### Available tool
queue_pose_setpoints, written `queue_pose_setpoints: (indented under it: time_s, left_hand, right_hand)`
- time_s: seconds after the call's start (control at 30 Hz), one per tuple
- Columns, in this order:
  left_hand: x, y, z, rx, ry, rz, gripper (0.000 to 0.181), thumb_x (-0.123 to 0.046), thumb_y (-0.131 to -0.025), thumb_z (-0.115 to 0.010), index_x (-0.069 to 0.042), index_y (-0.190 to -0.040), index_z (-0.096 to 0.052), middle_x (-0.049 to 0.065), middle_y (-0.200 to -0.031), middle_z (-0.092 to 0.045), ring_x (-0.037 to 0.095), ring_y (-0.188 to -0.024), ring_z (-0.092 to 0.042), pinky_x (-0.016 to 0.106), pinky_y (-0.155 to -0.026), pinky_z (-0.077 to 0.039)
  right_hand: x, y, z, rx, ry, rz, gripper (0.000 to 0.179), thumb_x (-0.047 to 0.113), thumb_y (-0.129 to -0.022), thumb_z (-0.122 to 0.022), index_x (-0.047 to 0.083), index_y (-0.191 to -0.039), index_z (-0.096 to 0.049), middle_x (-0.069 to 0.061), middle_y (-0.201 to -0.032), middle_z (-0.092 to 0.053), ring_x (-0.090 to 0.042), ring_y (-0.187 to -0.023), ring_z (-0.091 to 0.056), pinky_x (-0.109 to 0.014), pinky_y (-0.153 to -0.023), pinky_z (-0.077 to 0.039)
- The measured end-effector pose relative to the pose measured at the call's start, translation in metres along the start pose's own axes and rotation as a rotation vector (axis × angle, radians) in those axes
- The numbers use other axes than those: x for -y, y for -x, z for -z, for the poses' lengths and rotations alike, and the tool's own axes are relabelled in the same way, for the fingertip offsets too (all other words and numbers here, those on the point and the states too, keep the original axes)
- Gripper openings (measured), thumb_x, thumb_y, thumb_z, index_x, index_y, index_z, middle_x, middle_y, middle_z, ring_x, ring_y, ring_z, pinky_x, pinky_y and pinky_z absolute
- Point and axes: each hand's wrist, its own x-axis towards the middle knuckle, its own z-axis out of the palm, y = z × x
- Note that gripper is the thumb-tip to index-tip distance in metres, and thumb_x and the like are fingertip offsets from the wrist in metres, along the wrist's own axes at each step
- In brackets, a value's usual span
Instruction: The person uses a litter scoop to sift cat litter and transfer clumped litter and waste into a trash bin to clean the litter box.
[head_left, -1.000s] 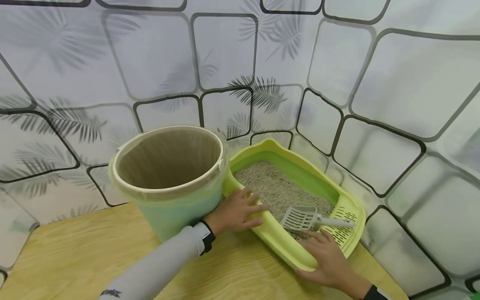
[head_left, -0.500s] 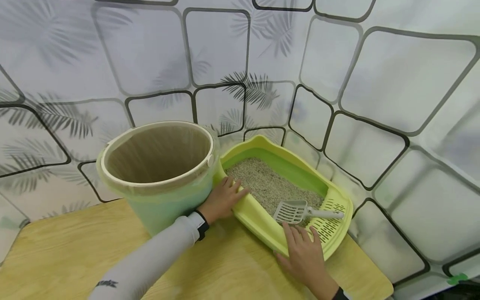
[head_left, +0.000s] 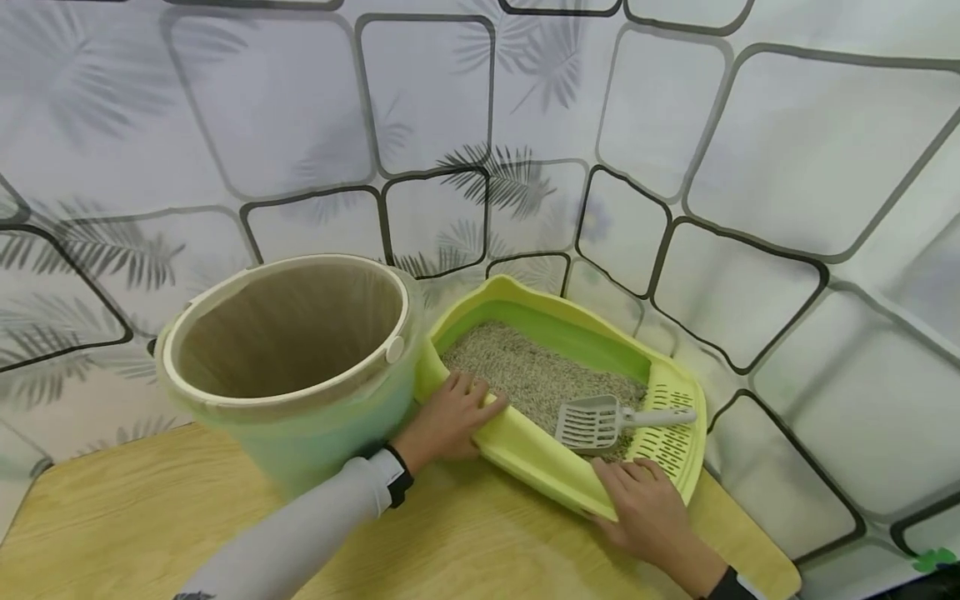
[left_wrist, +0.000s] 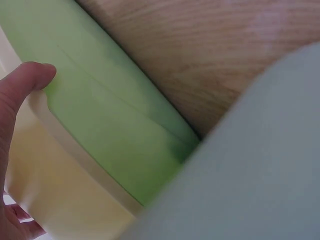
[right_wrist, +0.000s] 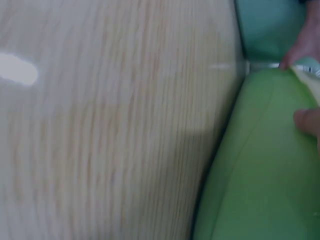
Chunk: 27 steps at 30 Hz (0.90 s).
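A yellow-green cat litter box [head_left: 540, 454] holds grey-brown litter [head_left: 525, 367]. My left hand [head_left: 450, 417] grips the near rim toward its left end, fingers over the top. In the left wrist view the thumb [left_wrist: 37, 75] lies against the green outer wall. My right hand [head_left: 645, 508] holds the same rim at the near right corner, fingers curled over it. The right wrist view shows that thumb [right_wrist: 307, 121] on the outside wall. A grey slotted litter scoop [head_left: 592, 423] lies on the litter, its handle [head_left: 660, 417] reaching over the perforated end.
A tall pale-green bucket [head_left: 337, 433] with a cream rim stands left of the box, close by my left forearm. Both sit on a wood-grain table [head_left: 135, 508]. Patterned curtain walls [head_left: 300, 108] meet in a corner behind them.
My right hand has gone from lying loosely at the box's near corner to gripping the rim. The left hand has stayed on the rim. The head view has shifted slightly.
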Motion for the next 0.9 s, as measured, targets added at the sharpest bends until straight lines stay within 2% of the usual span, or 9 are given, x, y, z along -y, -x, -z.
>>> queue_pose_setpoints:
  time_s: [0.17, 0.27, 0.33, 0.43, 0.5, 0.6, 0.67, 0.8, 0.9]
  left_hand:
    - [-0.018, 0.003, 0.015, 0.001, -0.083, 0.017, 0.093, -0.072, -0.065, -0.078, -0.025, -0.139, -0.048, 0.007, -0.117, -0.061, 0.030, -0.105, -0.062, 0.045, -0.094, -0.051]
    - [-0.031, 0.004, 0.022, -0.004, -0.109, 0.034, 0.092, -0.074, -0.067, -0.075, -0.025, -0.140, -0.047, 0.006, -0.116, -0.062, 0.029, -0.105, -0.063, 0.045, -0.094, -0.052]
    - [-0.039, 0.005, 0.025, -0.011, -0.099, 0.041, 0.095, -0.075, -0.068, -0.073, -0.024, -0.142, -0.046, 0.007, -0.116, -0.063, 0.030, -0.106, -0.064, 0.047, -0.094, -0.053]
    - [-0.045, 0.007, 0.029, 0.023, -0.034, 0.053, 0.101, -0.077, -0.070, -0.071, -0.023, -0.149, -0.042, 0.009, -0.122, -0.062, 0.031, -0.109, -0.062, 0.049, -0.098, -0.050]
    - [-0.040, 0.011, 0.032, 0.070, -0.001, 0.091, 0.104, -0.080, -0.070, -0.069, -0.024, -0.153, -0.039, 0.010, -0.130, -0.060, 0.033, -0.116, -0.060, 0.051, -0.103, -0.046]
    - [-0.025, 0.020, 0.031, 0.144, 0.037, 0.175, 0.110, -0.079, -0.065, -0.075, -0.027, -0.154, -0.038, 0.011, -0.140, -0.056, 0.037, -0.127, -0.053, 0.055, -0.114, -0.034]
    - [-0.013, 0.027, 0.028, 0.163, 0.013, 0.202, 0.109, -0.077, -0.061, -0.079, -0.027, -0.151, -0.043, 0.010, -0.140, -0.057, 0.037, -0.130, -0.052, 0.057, -0.117, -0.027]
    - [0.001, 0.036, 0.017, 0.103, 0.001, 0.154, 0.099, -0.071, -0.056, -0.086, -0.021, -0.136, -0.054, 0.008, -0.125, -0.061, 0.031, -0.120, -0.056, 0.059, -0.116, -0.028]
    - [0.004, 0.040, 0.012, 0.053, -0.017, 0.129, 0.094, -0.072, -0.056, -0.085, -0.018, -0.128, -0.057, 0.006, -0.116, -0.063, 0.028, -0.111, -0.059, 0.058, -0.111, -0.035]
  right_hand:
    - [-0.017, 0.010, 0.006, -0.033, -0.042, 0.075, 0.070, 0.063, -0.101, -0.034, 0.004, -0.119, -0.066, -0.009, -0.094, -0.070, -0.028, -0.081, -0.066, -0.051, -0.081, -0.051]
    - [-0.032, 0.016, 0.009, -0.013, -0.060, 0.122, 0.069, 0.063, -0.101, -0.036, 0.004, -0.123, -0.065, -0.006, -0.098, -0.069, -0.026, -0.087, -0.065, -0.050, -0.089, -0.046]
    - [-0.041, 0.020, 0.011, 0.006, -0.056, 0.144, 0.070, 0.063, -0.101, -0.033, 0.004, -0.125, -0.064, -0.006, -0.099, -0.069, -0.026, -0.091, -0.064, -0.050, -0.092, -0.042]
    - [-0.050, 0.024, 0.013, 0.029, -0.034, 0.143, 0.072, 0.064, -0.101, -0.030, 0.006, -0.128, -0.063, -0.006, -0.102, -0.069, -0.028, -0.097, -0.063, -0.055, -0.093, -0.039]
    - [-0.049, 0.026, 0.013, 0.029, -0.020, 0.109, 0.075, 0.068, -0.100, -0.030, 0.008, -0.131, -0.063, -0.008, -0.109, -0.068, -0.031, -0.102, -0.062, -0.059, -0.093, -0.038]
    - [-0.037, 0.026, 0.008, 0.020, 0.003, 0.021, 0.081, 0.075, -0.095, -0.035, 0.009, -0.136, -0.060, -0.012, -0.120, -0.065, -0.036, -0.111, -0.059, -0.064, -0.093, -0.037]
    - [-0.026, 0.025, 0.003, -0.011, 0.017, -0.042, 0.085, 0.077, -0.093, -0.037, 0.007, -0.136, -0.060, -0.013, -0.122, -0.066, -0.037, -0.111, -0.060, -0.065, -0.091, -0.038]
    - [-0.014, 0.020, -0.008, -0.097, 0.015, -0.114, 0.084, 0.074, -0.095, -0.038, 0.000, -0.121, -0.065, -0.019, -0.108, -0.069, -0.040, -0.097, -0.063, -0.067, -0.086, -0.040]
    - [-0.015, 0.017, -0.012, -0.116, 0.004, -0.117, 0.081, 0.073, -0.097, -0.034, -0.001, -0.109, -0.066, -0.021, -0.101, -0.068, -0.042, -0.092, -0.062, -0.069, -0.084, -0.039]
